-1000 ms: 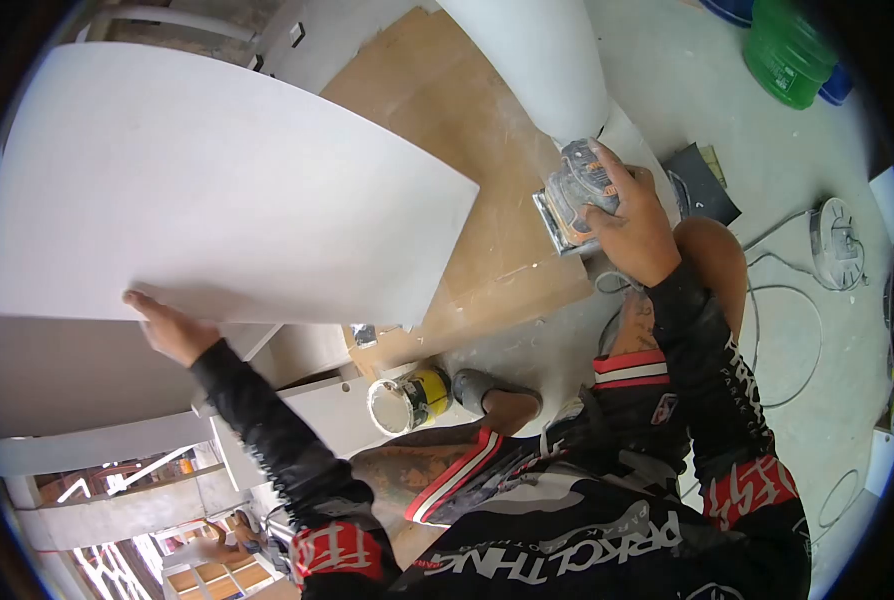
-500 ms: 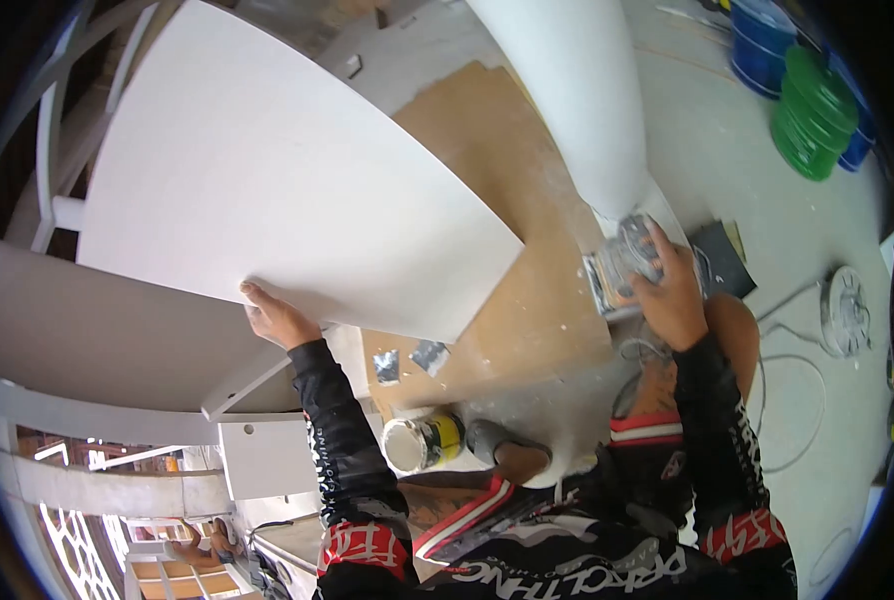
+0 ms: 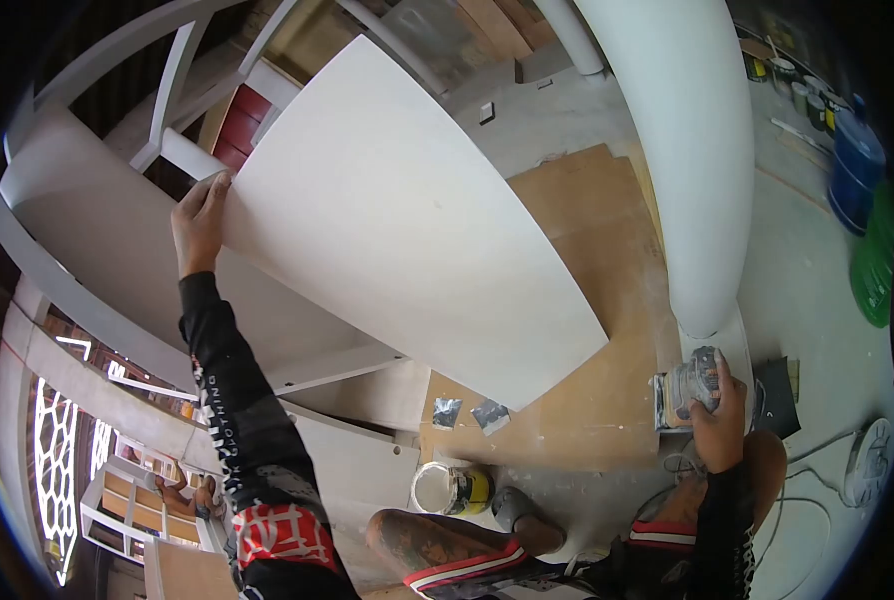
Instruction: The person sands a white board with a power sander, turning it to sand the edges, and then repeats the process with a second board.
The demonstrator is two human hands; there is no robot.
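My left hand [image 3: 199, 222] grips the left edge of a large white curved panel [image 3: 407, 230], near its far left corner, with the fingertips partly hidden. The panel tapers to the far end and stands tilted above a brown board. My right hand [image 3: 722, 425] is closed around a dusty orbital sander [image 3: 692, 388], which rests at the foot of a thick white column [image 3: 682, 160]. Dark sandpaper sheets [image 3: 775, 397] lie just right of the sander. Two small grey sanding pieces [image 3: 488, 416] are on the brown board [image 3: 592, 215] below the panel.
A white-topped can [image 3: 454, 488] stands before my legs. Cables curl around a dusty round base [image 3: 870, 465] at right. A blue bucket [image 3: 855, 170] and a green container [image 3: 875, 265] stand farther back. White framework [image 3: 172, 85] lines the left; another person [image 3: 182, 495] is at lower left.
My left hand has slid from the panel's near left edge to farther up that edge, the arm stretching out. My right hand stays on the sander. The whole view has shifted left and up.
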